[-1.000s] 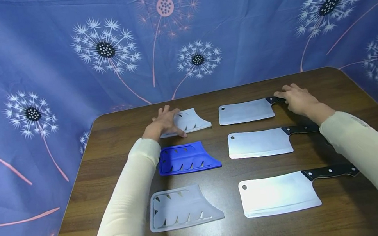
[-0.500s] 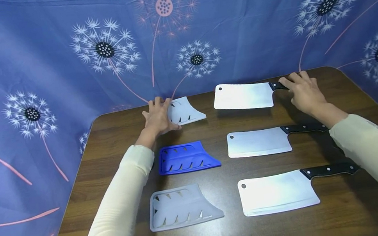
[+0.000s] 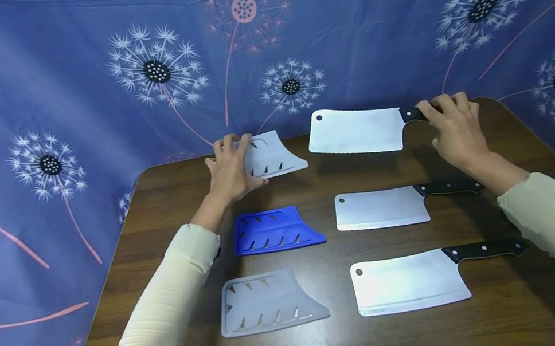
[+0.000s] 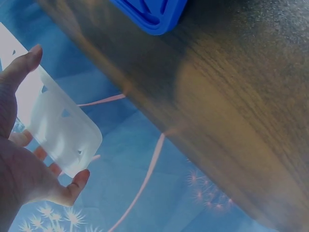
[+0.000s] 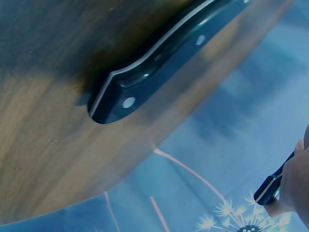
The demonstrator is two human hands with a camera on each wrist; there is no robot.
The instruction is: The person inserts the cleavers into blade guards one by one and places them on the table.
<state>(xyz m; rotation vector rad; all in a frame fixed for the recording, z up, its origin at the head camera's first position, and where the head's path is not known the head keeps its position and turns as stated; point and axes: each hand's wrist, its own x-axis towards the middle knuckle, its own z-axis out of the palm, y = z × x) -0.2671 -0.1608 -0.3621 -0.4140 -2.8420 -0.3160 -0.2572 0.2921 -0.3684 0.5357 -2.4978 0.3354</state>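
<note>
At the far side of the table, my left hand [image 3: 229,172] grips the closed end of a white knife guard [image 3: 275,155], raised above the wood. In the left wrist view, thumb and fingers lie on both edges of that guard [image 4: 60,121]. My right hand [image 3: 458,133] holds a cleaver [image 3: 355,130] by its black handle, the blade level and pointing left towards the guard. Only the handle's end [image 5: 264,193] shows in the right wrist view, beside part of the hand [image 5: 297,186]. Between guard and blade there is a gap.
On the wooden table [image 3: 345,343] lie a blue guard [image 3: 276,231] and a greyish-white guard [image 3: 269,301] at left. Two more cleavers, the middle one [image 3: 380,208] and the near one [image 3: 408,283], lie opposite them. A blue dandelion-print cloth [image 3: 343,32] hangs behind.
Both hands have risen from the tabletop, lifting the white guard and the far cleaver up and away towards the back. The other guards and cleavers have stayed put.
</note>
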